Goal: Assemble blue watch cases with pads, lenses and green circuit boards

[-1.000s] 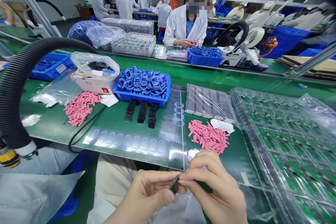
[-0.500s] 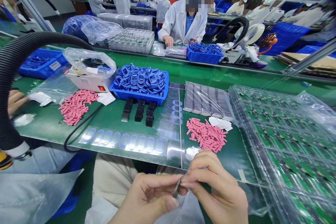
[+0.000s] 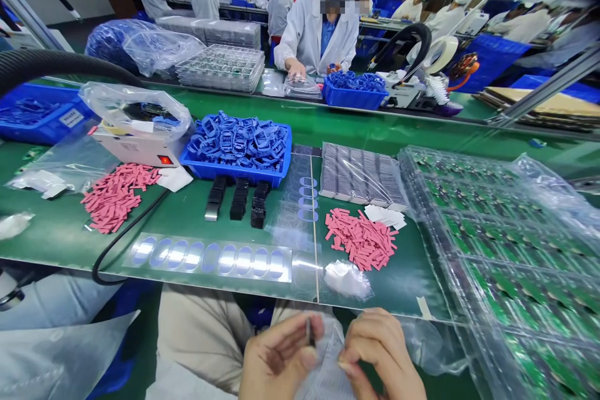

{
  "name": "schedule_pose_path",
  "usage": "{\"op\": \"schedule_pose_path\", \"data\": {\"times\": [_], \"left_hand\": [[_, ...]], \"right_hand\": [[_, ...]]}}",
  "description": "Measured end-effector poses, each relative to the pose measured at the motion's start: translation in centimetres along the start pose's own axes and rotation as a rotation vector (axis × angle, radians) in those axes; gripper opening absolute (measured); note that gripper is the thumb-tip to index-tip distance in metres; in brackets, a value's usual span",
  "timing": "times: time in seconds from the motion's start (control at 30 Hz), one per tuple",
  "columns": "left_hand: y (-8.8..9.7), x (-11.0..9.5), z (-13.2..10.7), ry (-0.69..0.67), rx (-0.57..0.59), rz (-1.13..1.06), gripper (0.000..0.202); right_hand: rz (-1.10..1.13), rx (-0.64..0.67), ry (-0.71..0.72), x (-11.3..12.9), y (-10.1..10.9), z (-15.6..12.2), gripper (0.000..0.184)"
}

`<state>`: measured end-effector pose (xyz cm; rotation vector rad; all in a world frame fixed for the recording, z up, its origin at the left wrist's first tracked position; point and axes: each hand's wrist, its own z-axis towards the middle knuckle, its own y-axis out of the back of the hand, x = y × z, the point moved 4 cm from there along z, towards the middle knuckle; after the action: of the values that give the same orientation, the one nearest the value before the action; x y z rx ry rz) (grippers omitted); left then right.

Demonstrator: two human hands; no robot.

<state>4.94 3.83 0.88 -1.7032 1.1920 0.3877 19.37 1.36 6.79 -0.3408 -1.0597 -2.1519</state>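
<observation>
Lower centre: left hand (image 3: 281, 359) pinched thin dark strip (image 3: 309, 330), long axis near-upright; right hand (image 3: 382, 350), just right of it, had fingertips together, any hold unclear.

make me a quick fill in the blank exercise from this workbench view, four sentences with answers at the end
1. The left hand grips a small dark piece between its fingers and its ____.
2. Just in front of the blue tray heaped with blue plastic parts stand ____ black stacks.
3. The two heaps of loose strips are ____ in colour.
4. The large clear tray at far right holds ____ circuit boards.

Missing words: thumb; three; pink; green
</observation>
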Motion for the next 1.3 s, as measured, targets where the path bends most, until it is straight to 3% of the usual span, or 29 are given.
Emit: {"op": "schedule_pose_path", "data": {"times": [0.1, 0.17, 0.27, 0.37, 0.5, 0.57, 0.67, 0.77, 0.9, 1.0, 1.07, 1.13, 1.23, 1.3], "left_hand": [[0.7, -0.9, 0.8, -0.046, -0.185, -0.040, 0.035], [1.0, -1.5, 1.2, -0.067, -0.225, -0.048, 0.035], [1.0, -2.0, 1.2, -0.044, -0.204, -0.064, 0.035], [1.0, -1.9, 0.8, -0.013, -0.184, -0.083, 0.035], [1.3, -1.6, 0.6, 0.012, -0.176, -0.083, 0.035], [1.4, -1.5, 0.6, 0.026, -0.162, -0.077, 0.035], [1.2, -1.4, 0.6, 0.040, -0.103, -0.048, 0.035], [0.5, -1.3, 0.4, 0.034, 0.009, -0.023, 0.032], [0.3, -1.4, 0.1, -0.022, 0.110, 0.001, 0.030], [0.1, -1.3, 0.0, 0.016, 0.234, 0.007, 0.044], [-0.5, -0.9, -0.4, 0.118, 0.398, -0.018, 0.056], [-1.2, -0.7, -0.8, 0.212, 0.515, -0.105, 0.055], [-1.8, -0.7, -1.2, 0.257, 0.538, -0.243, 0.045], [-1.8, -0.8, -1.2, 0.282, 0.501, -0.249, 0.042]], "right_hand": [[-0.026, 0.040, -0.275, -2.9, 0.3, -1.4, 0.018], [-0.158, 0.072, -0.370, -5.3, -0.1, -2.2, 0.018], [-0.384, 0.027, -0.330, -7.8, -1.0, -2.9, 0.021], [-0.465, -0.014, -0.269, -8.4, -1.6, -3.5, 0.016], [-0.552, 0.159, 0.009, -6.9, -2.0, -3.8, 0.026], [-0.565, 0.220, 0.078, -5.9, -1.8, -3.4, 0.027], [-0.387, 0.224, 0.059, -3.9, -1.4, -1.9, 0.032], [-0.187, 0.230, 0.162, -1.0, -1.9, 0.1, 0.041], [-0.054, 0.192, 0.289, 1.4, -2.6, 1.9, 0.024], [0.198, 0.115, 0.121, 1.4, -2.5, 2.5, 0.021], [0.433, 0.090, -0.064, 1.2, -2.7, 2.3, 0.022], [0.668, 0.123, -0.227, 1.2, -3.4, 1.7, 0.023], [0.862, 0.195, -0.375, 1.4, -4.3, 0.9, 0.026], [0.819, 0.169, -0.390, 1.2, -4.0, 0.8, 0.029]]}}
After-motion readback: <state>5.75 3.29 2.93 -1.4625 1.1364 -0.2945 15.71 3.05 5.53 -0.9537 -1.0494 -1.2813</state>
